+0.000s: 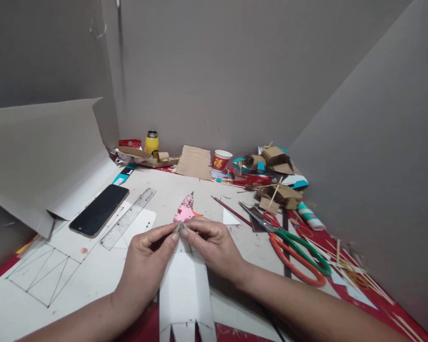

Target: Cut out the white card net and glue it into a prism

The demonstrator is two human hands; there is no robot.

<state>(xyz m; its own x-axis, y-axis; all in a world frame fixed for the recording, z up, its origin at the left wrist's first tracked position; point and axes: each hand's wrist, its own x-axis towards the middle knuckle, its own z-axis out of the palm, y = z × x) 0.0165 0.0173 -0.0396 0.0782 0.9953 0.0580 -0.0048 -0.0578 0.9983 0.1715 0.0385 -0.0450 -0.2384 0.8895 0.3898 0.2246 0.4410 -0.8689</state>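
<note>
My left hand (146,259) and my right hand (214,244) meet at the middle of the table. Both pinch the narrow far end of a white card cutout (183,285), which has pencil marks and slits at its near end. Their fingertips almost touch, and the exact fold between them is partly hidden. Just beyond the fingers lies a pink glue gun (184,209) with an orange trigger, its nozzle pointing away from me.
A black phone (99,210) and a clear ruler (128,218) lie at left. To the right are large scissors (288,242) with green and orange handles, a dark red pencil (231,211) and thin sticks (371,280). A paper cup (221,160) and yellow bottle (151,144) stand behind.
</note>
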